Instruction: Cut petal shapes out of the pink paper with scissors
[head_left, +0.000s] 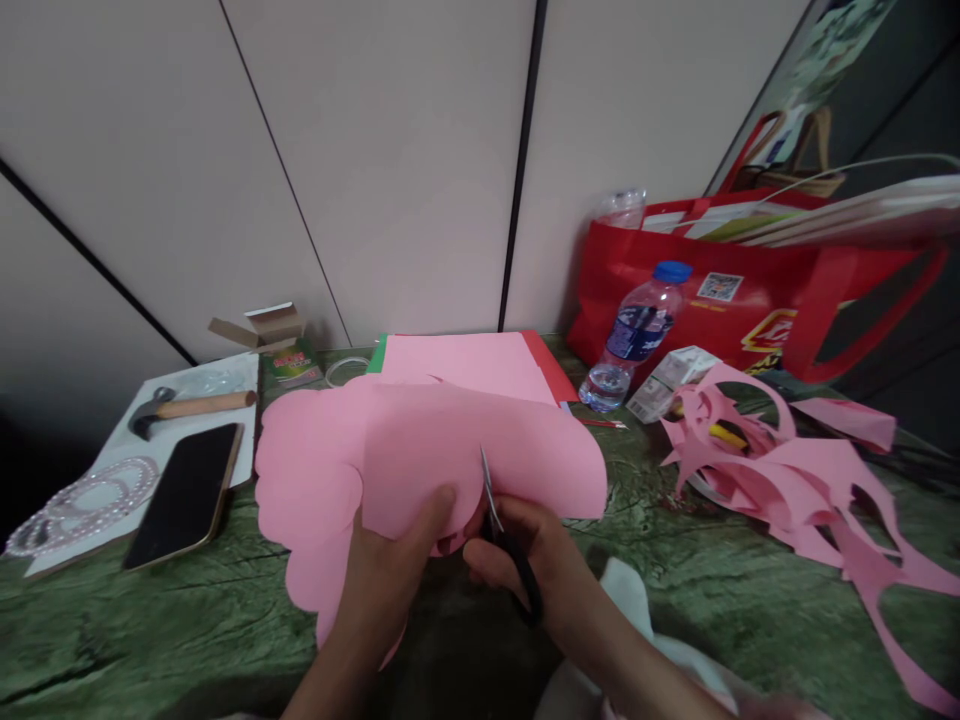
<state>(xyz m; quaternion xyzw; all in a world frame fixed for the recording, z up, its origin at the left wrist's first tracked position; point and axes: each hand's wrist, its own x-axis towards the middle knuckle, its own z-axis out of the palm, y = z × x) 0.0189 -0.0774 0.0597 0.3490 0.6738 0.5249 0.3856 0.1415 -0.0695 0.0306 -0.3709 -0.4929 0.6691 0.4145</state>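
Note:
A large sheet of pink paper (540,440) bends across the middle, raised above the table. My left hand (401,550) grips its near edge, thumb on top. In my right hand (536,555) are black-handled scissors (517,570), their blade pointing away from me along a curved cut in the sheet. The other blade is hidden by the paper. Left of the sheet lies a scalloped pink paper shape (300,470), partly covered by the sheet and my left arm.
At left are a hammer (195,404), a phone (187,490), a bead string (90,500) and a small open box (289,355). Behind lie stacked papers (465,358). At right stand a water bottle (634,340) and a red bag (750,290), with pink paper scraps (817,490) in front.

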